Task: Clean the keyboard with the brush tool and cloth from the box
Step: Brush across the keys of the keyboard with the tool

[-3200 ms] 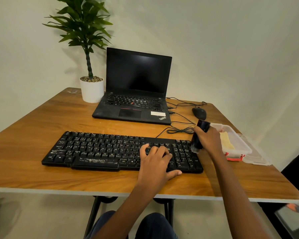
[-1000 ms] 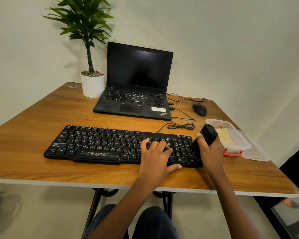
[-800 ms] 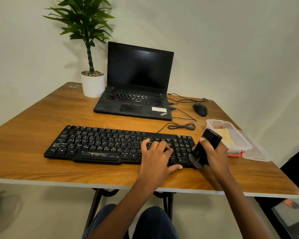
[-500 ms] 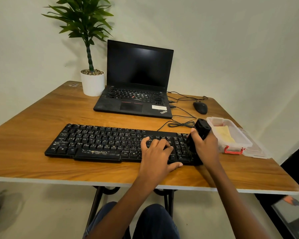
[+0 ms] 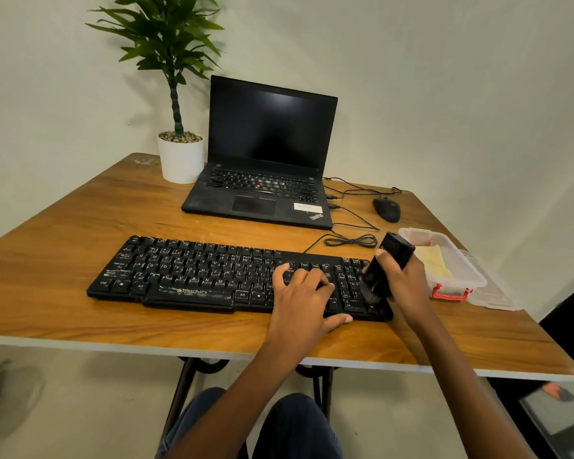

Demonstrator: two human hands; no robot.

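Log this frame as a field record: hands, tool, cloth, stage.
left hand: pressing flat on keyboard, right half
right hand: grips brush, bristles down at keyboard's right end
cloth: yellow, lying in open box
stage: brushing; cloth not yet used
background: laptop, mouse, plant

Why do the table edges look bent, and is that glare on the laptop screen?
In the head view the wide-angle lens bends the edges of the table; the dark laptop screen shows only a soft pale reflection, and the brush tool in the right hand looks slightly blurred at its bristle end.
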